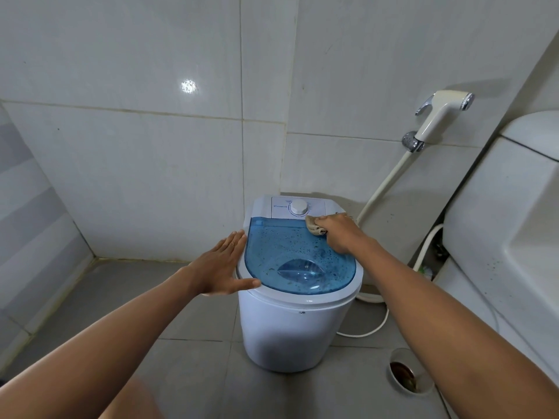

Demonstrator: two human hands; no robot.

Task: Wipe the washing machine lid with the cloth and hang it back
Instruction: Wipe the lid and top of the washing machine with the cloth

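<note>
- Now the right hand (338, 234) presses the bunched cloth (314, 226), fingers curled round it, on the blue lid's (287, 255) far edge.
- Left hand (223, 267), flat, steadies the washing machine (290, 334).
- Cloth looks soft, light; wet lid probably slippery.

Single head-worn wide-angle view, pitched forward and down from standing height into a tiled corner. The washing machine (298, 282) is centred low in frame at arm's reach, seen from above and in front. Both forearms enter from the bottom corners. Walls bow at the edges from lens distortion. Floor drain (403, 375) is caught lower right, sprayer (440, 116) upper right. No second view is given.
</note>
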